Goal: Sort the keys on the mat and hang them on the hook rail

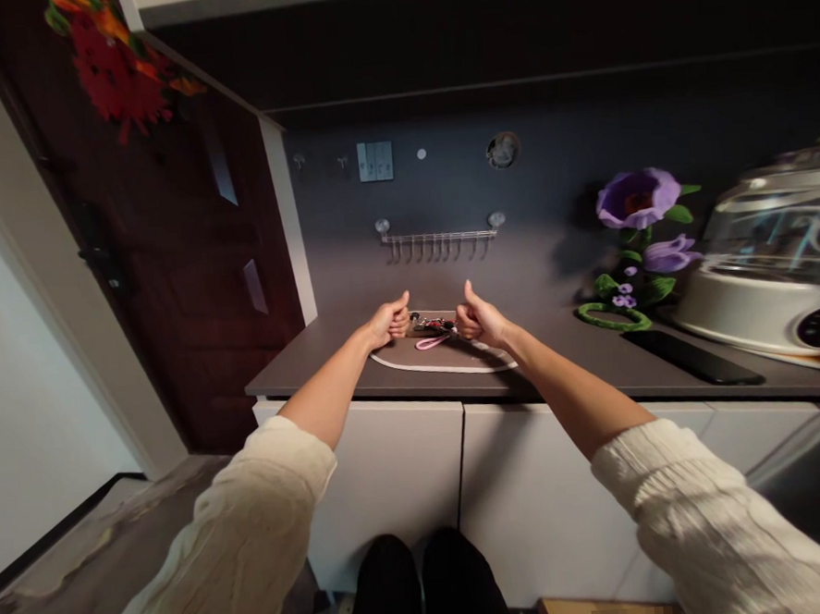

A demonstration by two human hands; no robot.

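My left hand (390, 320) is held over the counter in a fist with the thumb pointing up, and nothing shows in it. Opposite it, my right hand (481, 317) makes the same thumbs-up fist, also with nothing visible inside. Between and just beyond the two hands, a small bunch of what look like keys (433, 324) lies on a brown mat or tray (413, 358) with a white rounded rim. A pink strap loop (432, 343) lies with the bunch. My hands partly cover the mat's sides.
A hook rail (440, 237) is fixed to the dark back wall. Purple artificial flowers (640, 202), a black phone-like slab (695, 356) and a white appliance with a clear lid (750, 305) occupy the right. A shelf (435, 37) overhangs the counter; a dark red door (192, 265) stands left.
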